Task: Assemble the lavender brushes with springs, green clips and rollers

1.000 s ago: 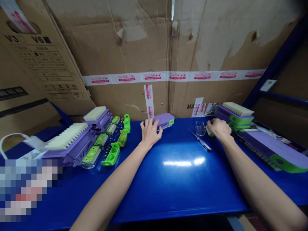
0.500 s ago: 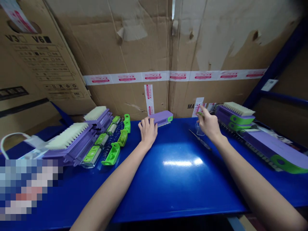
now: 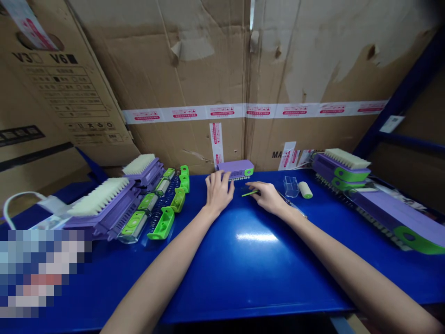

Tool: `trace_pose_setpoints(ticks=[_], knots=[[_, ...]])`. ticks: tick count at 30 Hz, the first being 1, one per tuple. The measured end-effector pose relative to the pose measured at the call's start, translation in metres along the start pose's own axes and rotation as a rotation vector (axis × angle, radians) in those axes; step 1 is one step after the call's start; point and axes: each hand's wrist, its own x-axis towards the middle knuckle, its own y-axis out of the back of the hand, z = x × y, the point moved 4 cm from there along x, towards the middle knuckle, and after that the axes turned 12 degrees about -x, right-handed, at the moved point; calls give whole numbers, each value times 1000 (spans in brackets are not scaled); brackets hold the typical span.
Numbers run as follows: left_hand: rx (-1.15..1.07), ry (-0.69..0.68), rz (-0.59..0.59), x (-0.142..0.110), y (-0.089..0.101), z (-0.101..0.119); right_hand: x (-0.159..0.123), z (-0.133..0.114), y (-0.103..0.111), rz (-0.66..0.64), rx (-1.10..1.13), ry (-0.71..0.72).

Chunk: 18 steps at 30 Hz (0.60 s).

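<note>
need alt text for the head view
A person's right hand holds a thin green strip at a blue table, while the left hand is by a purple bristled piece. A clear container and pale cylinder lie farther right; green parts lie at left.

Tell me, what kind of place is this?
Probably a little workshop where things get put together: purple bristled pieces and loose green parts sit on a blue table, with big cardboard behind.

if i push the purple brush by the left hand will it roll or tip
Probably neither: the purple brush sits low and long, bristles down. Those bristles may drag slightly on the table. Its casing looks like hard plastic, so likely stiff.
</note>
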Motion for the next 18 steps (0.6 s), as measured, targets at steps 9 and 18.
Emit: trace_pose_setpoints(ticks=[9,18], knots=[[-192,-322,-323,-6,-7,19,3,6,-9,-100,400,-326],[-189,-163,-413,-5,-19,8,-3,5,39,63,-408,-345]])
